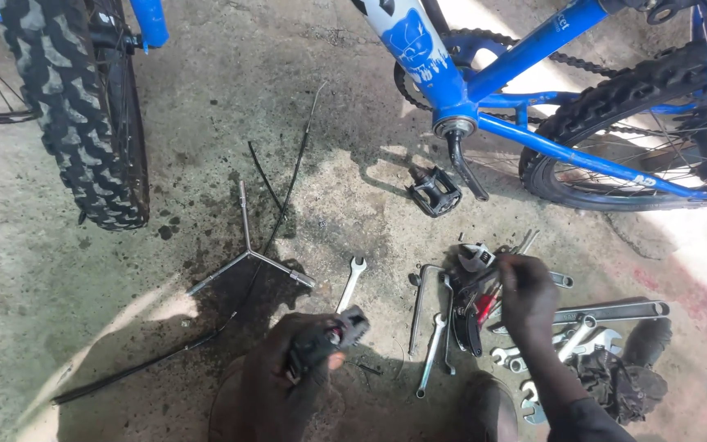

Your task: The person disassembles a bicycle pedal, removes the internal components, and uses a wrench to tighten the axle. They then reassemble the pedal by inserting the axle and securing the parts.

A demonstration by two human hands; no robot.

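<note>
Brake part [339, 337] | small, black, at 6 o'clock, clasped in left hand [288, 381], fingers closed round it | right hand [525, 299] at 4 o'clock, fingers closed among tool pile [484, 307], exact item unclear | loose cable [288, 176] and detached pedal [434, 192] on floor [59, 295] | progress: bike [533, 90] stripped, refit outstanding.

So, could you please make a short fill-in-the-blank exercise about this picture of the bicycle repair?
1. The bike frame is painted ____.
2. The left hand holds a small dark part, while the right hand reaches into a pile of ____ on the floor.
3. A three-armed wrench lies below the knobby ____ at the upper left.
4. A black ____ lies under the crank.

Missing words: blue; tools; tyre; pedal
</note>
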